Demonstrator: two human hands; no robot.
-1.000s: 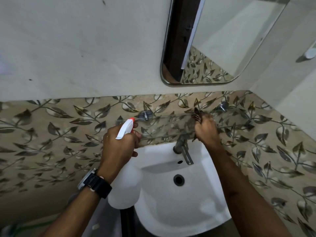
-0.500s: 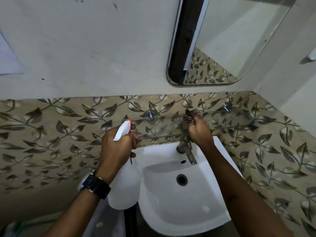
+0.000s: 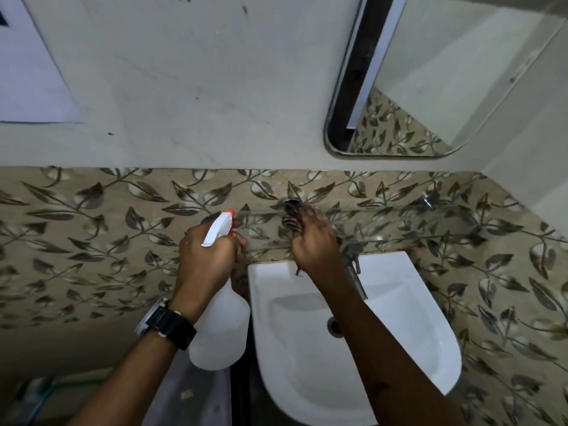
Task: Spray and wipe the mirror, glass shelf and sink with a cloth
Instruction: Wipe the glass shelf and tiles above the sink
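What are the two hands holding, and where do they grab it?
Left hand grips the spray bottle by its neck, under the trigger head. Right hand clutches a bunched cloth in its fingers.

Dim, soft light; wide-angle edge distortion

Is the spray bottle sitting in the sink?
No, the left hand holds the spray bottle up beside the sink, to its left.
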